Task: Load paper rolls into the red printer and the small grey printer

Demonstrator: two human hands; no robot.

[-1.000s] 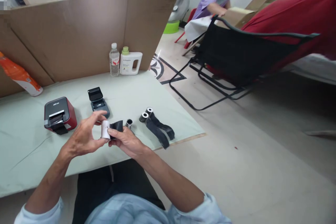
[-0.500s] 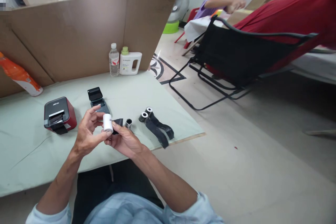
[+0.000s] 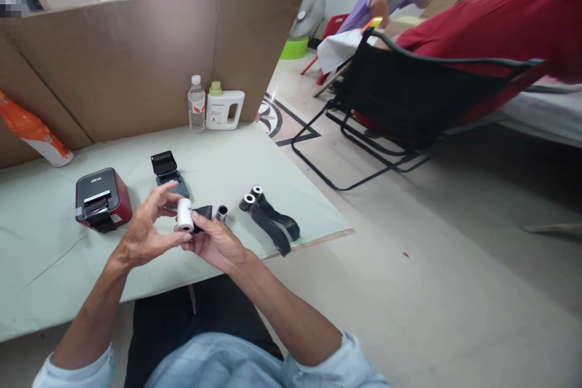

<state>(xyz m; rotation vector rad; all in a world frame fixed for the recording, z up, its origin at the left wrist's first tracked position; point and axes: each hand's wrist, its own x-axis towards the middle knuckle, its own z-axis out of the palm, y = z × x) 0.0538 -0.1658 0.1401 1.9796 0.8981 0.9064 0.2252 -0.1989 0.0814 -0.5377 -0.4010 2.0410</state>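
A small white paper roll (image 3: 184, 216) is held upright above the table, a dark hole showing in its lower end. My left hand (image 3: 152, 224) curves around it, thumb at the bottom and fingertips at the top edge. With thumb and fingers closed, my right hand (image 3: 216, 241) grips its right side, where a black strip (image 3: 203, 218) sticks out. Just beyond that hand stands a small dark roll (image 3: 222, 213). Two rolls with white ends (image 3: 248, 199) lie to the right, trailing long black strips (image 3: 273, 227). Behind my left hand is a small black device (image 3: 164, 165), its lid up.
A red and black printer (image 3: 103, 199) stands at left on the green-covered table (image 3: 40, 279). Along the cardboard partition (image 3: 150, 60) are an orange bottle (image 3: 34, 130), a water bottle (image 3: 197, 106) and a white jug (image 3: 224, 110). A black folding chair (image 3: 409, 91) and people are at right.
My left hand has shifted slightly left and its thumb sits a bit lower on the roll. The roll has tilted, showing its lower end. A person in purple has moved an arm.
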